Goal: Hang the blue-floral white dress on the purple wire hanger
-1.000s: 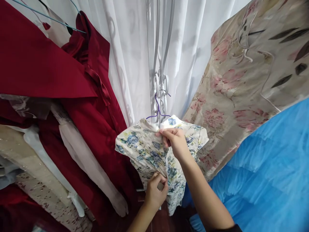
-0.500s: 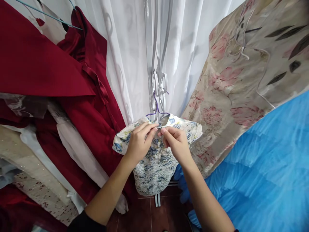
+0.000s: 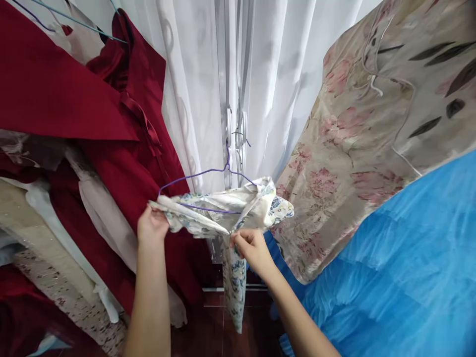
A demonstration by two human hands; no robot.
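Fingers of your left hand (image 3: 153, 225) pinch one shoulder of the floral garment (image 3: 235, 270); those of your right hand (image 3: 253, 246) clasp its front. It hangs at a purple hanger (image 3: 193, 175), before white curtains (image 3: 293, 54), between red clothes (image 3: 115, 163) and blue tulle (image 3: 394, 258).

Two hands (image 3: 153, 225) (image 3: 253, 246), at eight and nearly six o'clock. One top (image 3: 235, 263), near the centre. Two purple hangers (image 3: 227, 166) (image 3: 33, 17), one near the centre, one at ten. One teal hanger (image 3: 81, 22), also at ten. One pink-flowered dress (image 3: 364, 124), at two. One blue skirt (image 3: 401, 258), at four. Red garments (image 3: 63, 94), around nine to ten: perhaps two, overlapping too much to be sure.
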